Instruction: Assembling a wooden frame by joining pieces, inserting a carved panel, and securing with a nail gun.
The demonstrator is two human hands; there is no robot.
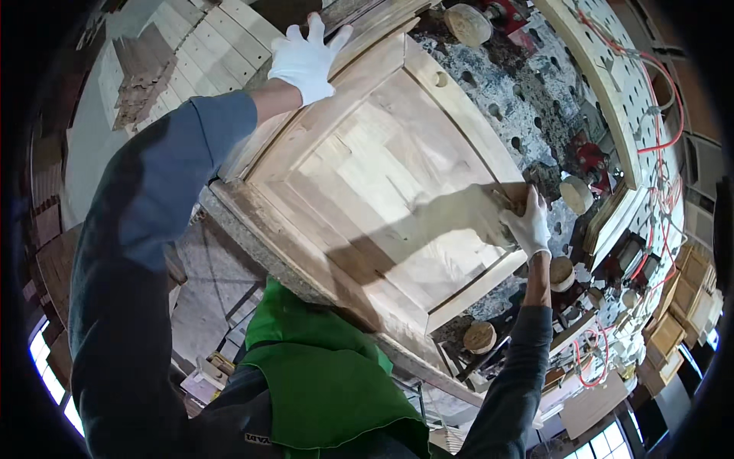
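A pale wooden panel door with a raised frame lies slanted across the bench in front of me. My left hand, in a white glove, is at its far left side with fingers spread, the palm over the wooden edge strip. At the door's right corner is my right hand, also gloved. Its thumb lies toward the panel and its fingers curl at the frame's edge. Shadow around those fingers hides whether anything small is between them. The right arm's shadow falls across the panel.
The worn, paint-spotted bench top has holes and round wooden blocks. Red clamps stand on the right, near a perforated white board with red hoses. Wooden slats are stacked at far left. A green apron hangs on me.
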